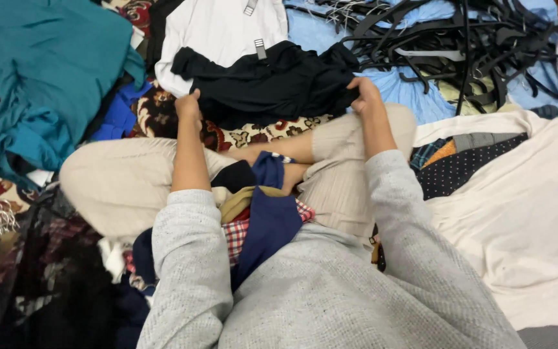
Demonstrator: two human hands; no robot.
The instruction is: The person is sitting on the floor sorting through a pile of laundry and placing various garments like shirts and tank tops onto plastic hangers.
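Here we log one black garment (pixel 272 84), held spread between our hands in front of our crossed legs, likely to straighten it. Left hand (pixel 188 105) is clenched on its left edge; right hand (pixel 364 92) grips its right edge. It lies over a white garment (pixel 217 29), with a heap of black hangers (pixel 460 39) beyond to the right and teal cloth (pixel 40 71) to the left.

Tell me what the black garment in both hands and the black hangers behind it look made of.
Black garment: soft matte fabric, likely a knit or cotton blend; it drapes and bunches between the left hand and right hand. Black hangers: rigid, slightly glossy, probably plastic, with thin metal-looking hooks; hard to confirm.
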